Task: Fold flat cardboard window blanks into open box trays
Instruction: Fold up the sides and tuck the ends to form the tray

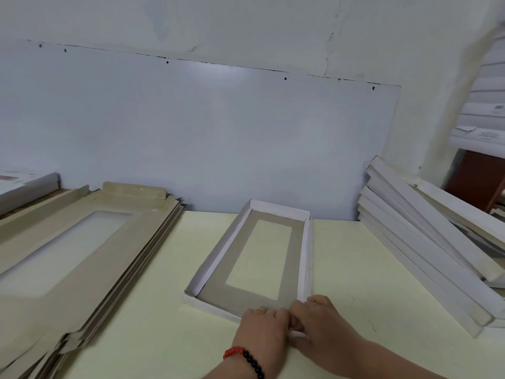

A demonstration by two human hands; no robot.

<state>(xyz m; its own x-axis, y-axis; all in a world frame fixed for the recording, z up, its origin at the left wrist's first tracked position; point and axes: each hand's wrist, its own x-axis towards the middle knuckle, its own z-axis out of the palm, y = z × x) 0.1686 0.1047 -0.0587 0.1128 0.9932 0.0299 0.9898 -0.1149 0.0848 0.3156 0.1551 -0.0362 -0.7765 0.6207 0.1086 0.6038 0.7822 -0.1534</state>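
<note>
1. Nearest, the near-right corner of the half-formed grey-and-white cardboard window tray point(262, 258) is pinched by the left hand point(263, 322) and right hand point(318, 320), fingers curled.
2. Centrally, the tray is laid on the pale yellow table point(341, 269).
3. If released early, that corner wall is likely to spring open.
4. Farther left, the stack of flat beige blanks point(82, 255) is kept; right, white folded trays point(426, 247) are leaned.

You can read no text anywhere here. The white boxes point(489, 127) stacked at your upper right carry small printed labels point(498, 107), but the print is too blurred to make out.
</note>
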